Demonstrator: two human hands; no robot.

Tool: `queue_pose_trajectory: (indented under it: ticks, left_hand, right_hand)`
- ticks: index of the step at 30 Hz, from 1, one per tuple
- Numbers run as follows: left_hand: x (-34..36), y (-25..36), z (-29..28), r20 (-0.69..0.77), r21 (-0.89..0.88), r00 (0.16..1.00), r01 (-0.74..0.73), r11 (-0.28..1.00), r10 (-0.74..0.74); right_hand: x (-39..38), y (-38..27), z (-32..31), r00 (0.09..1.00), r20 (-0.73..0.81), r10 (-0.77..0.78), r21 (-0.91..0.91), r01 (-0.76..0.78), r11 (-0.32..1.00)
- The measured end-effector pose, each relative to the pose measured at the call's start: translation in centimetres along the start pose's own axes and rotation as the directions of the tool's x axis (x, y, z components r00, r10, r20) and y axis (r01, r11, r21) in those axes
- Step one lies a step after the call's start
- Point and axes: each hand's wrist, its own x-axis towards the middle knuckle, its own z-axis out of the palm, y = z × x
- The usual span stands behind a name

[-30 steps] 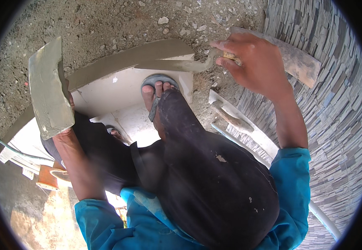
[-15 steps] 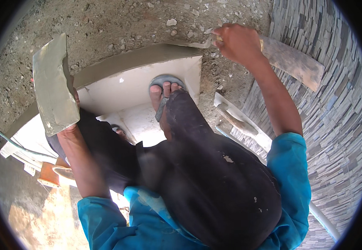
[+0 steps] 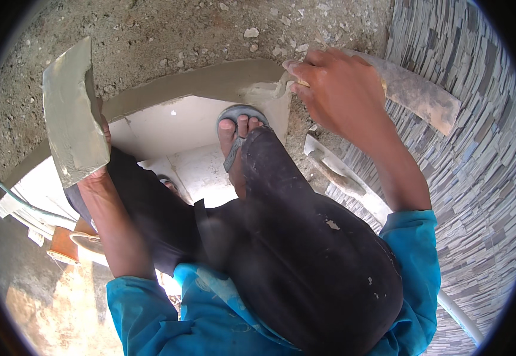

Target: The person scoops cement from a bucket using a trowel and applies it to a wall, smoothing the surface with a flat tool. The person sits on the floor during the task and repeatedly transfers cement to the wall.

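Note:
My left hand (image 3: 105, 132) grips a flat rectangular board (image 3: 75, 113) coated with grey wet mortar, tilted up at the left; most of the fingers are hidden behind it. At the upper right, my right hand (image 3: 342, 89) is closed round the handle of a small trowel (image 3: 283, 88). The trowel's bent neck shows by my fingertips, and its mortar-smeared end is at the right end of a curved band of mortar (image 3: 204, 76). That band runs along the edge of white tile (image 3: 157, 126). Some mortar is smeared over the tile's right corner.
My sandalled foot (image 3: 241, 121) rests on the tile. A plastering trowel (image 3: 347, 178) with a handle lies at right, below a flat dusty strip (image 3: 421, 95) by the stone-patterned surface (image 3: 472, 196). Rubble (image 3: 251, 32) litters the ground. A green hose (image 3: 20, 199) and orange container (image 3: 64, 244) are at left.
My right hand has come down a little toward me with the trowel. Mortar now covers the tile's right corner, which was bare before. The board in my left hand has risen slightly.

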Motion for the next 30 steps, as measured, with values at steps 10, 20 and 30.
queue_pose_trajectory:
  ticks: [10, 20, 30]
  left_hand:
    - [0.0, 0.5, 4.5, -0.051, -0.057, 0.994, -0.095, 0.994, 0.092]
    - [-1.6, 2.7, 3.6, 0.050, -0.206, 0.972, -0.214, 0.955, 0.229]
    - [-4.9, 4.6, 6.0, 0.288, 0.179, 0.773, -0.623, 0.761, 0.565]
  right_hand:
    - [3.8, 0.7, 3.0, 0.988, 0.084, 0.127, -0.042, -0.124, 0.991]
    - [2.1, -2.0, 0.6, 0.997, 0.044, 0.067, 0.112, -0.071, 0.991]
    - [-1.0, -4.2, -1.9, 0.999, -0.042, 0.000, 0.985, 0.042, 0.165]
